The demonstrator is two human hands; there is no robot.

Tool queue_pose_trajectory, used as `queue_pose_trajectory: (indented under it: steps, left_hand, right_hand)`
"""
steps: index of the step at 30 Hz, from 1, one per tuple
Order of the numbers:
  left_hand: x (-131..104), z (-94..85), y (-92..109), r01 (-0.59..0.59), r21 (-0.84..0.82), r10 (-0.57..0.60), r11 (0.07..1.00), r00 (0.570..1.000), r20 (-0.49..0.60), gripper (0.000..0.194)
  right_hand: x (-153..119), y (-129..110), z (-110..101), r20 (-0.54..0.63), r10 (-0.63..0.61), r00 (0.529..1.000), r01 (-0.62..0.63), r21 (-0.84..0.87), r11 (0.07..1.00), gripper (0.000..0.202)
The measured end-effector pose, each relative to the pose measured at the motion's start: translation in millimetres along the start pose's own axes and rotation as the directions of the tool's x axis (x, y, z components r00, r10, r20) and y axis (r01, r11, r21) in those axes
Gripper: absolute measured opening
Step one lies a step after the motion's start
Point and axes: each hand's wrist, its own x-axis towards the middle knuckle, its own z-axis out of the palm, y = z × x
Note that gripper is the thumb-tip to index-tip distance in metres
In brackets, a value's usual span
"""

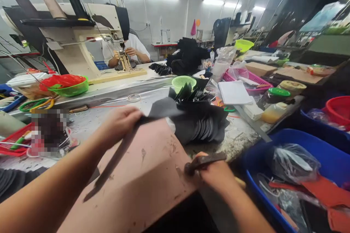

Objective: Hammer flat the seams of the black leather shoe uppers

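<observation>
My left hand [127,116] is closed on the edge of a dark grey piece of material [164,107], and a long narrow strip of it [112,165] hangs down over the pinkish board [161,153]. At the board's right edge my right hand [209,169] is wrapped round a hammer [203,162], its dark round head just above the board. Behind the board lies a fanned stack of dark grey pieces [203,129], with more black pieces [191,96] standing on top beside a light green basket [183,83].
A blue tub [254,174] with scraps stands at the right. A sewing machine [82,47] and a green bowl [73,88] are at the back left. Beyond, a person's hands [131,51] work at that machine. A notebook [234,93] and jars lie right of the stack.
</observation>
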Motion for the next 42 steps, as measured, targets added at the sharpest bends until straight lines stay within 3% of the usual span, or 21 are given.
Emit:
queue_pose_trajectory:
  steps: [1,2,4,6,9,11,12,16,18,20,24,29,34,37,39,42]
  left_hand:
    - [-20.4,-0.1,-10.8,-0.023,0.090,0.008,0.996,0.986,0.164,0.020]
    - [-40.7,1.5,-23.7,-0.070,0.166,0.009,0.984,0.938,0.345,0.022]
    - [-77.2,7.4,-49.9,-0.206,0.217,0.022,0.954,0.772,0.635,0.028]
    - [-101.7,14.3,-68.8,-0.332,0.188,0.082,0.924,0.654,0.752,0.031]
    - [-108.3,28.5,-74.6,-0.443,0.210,0.114,0.871,0.600,0.792,0.031]
    - [-98.8,43.2,-68.8,-0.445,0.304,0.036,0.842,0.610,0.792,0.030]
    - [-93.0,52.1,-65.7,-0.443,0.372,-0.004,0.816,0.640,0.769,0.028]
    - [-80.2,89.4,-66.8,-0.399,0.617,0.010,0.679,0.845,0.535,0.015]
    - [-81.9,101.9,-75.3,-0.353,0.618,0.057,0.702,0.893,0.446,0.011]
    - [-85.8,108.1,-84.5,-0.308,0.557,0.080,0.771,0.915,0.396,0.010]
    - [-90.2,110.0,-96.3,-0.316,0.433,0.165,0.844,0.921,0.352,0.016]
    - [-91.4,112.8,-101.3,-0.472,0.436,0.340,0.767,0.874,0.347,0.020]
    - [-92.3,113.3,-97.8,-0.554,0.535,0.385,0.638,0.831,0.402,0.023]
    - [-91.4,111.6,-95.3,-0.578,0.560,0.390,0.593,0.815,0.428,0.024]
    - [-90.3,110.5,-95.6,-0.580,0.561,0.377,0.590,0.813,0.444,0.025]
    - [-88.3,109.2,-98.7,-0.544,0.528,0.343,0.652,0.833,0.434,0.025]
  right_hand:
    - [-0.2,5.5,-11.6,0.065,0.026,0.998,-0.020,-0.087,0.996,0.023]
    - [-0.1,10.0,-23.1,0.111,0.052,0.992,-0.031,-0.182,0.983,0.024]
    - [0.5,13.3,-43.0,0.136,0.099,0.986,-0.044,-0.357,0.933,0.025]
    - [1.1,7.4,-55.2,0.170,0.084,0.982,-0.003,-0.427,0.904,0.026]
    - [2.6,-13.3,-55.4,0.260,-0.050,0.964,0.149,-0.377,0.914,0.022]
    - [5.3,-27.8,-46.4,0.270,-0.143,0.952,0.236,-0.355,0.905,0.020]
    - [7.5,-33.8,-40.6,0.259,-0.174,0.950,0.262,-0.359,0.896,0.020]
    - [18.7,-46.9,-22.2,0.242,-0.227,0.943,0.307,-0.375,0.875,0.022]
    - [22.8,-48.4,-19.2,0.260,-0.252,0.932,0.336,-0.363,0.869,0.022]
    - [25.0,-48.6,-19.5,0.275,-0.270,0.923,0.357,-0.349,0.866,0.022]
    - [27.2,-48.6,-21.7,0.287,-0.252,0.924,0.348,-0.359,0.866,0.022]
    - [28.5,-49.2,-23.5,0.320,-0.272,0.908,0.379,-0.346,0.858,0.022]
    - [26.8,-53.0,-28.8,0.246,-0.365,0.898,0.429,-0.302,0.851,0.022]
    - [28.9,-55.1,-30.7,0.293,-0.383,0.876,0.464,-0.294,0.836,0.020]
    - [30.9,-55.7,-31.1,0.314,-0.370,0.874,0.460,-0.292,0.839,0.020]
    - [32.4,-55.3,-30.4,0.256,-0.381,0.888,0.444,-0.270,0.854,0.020]
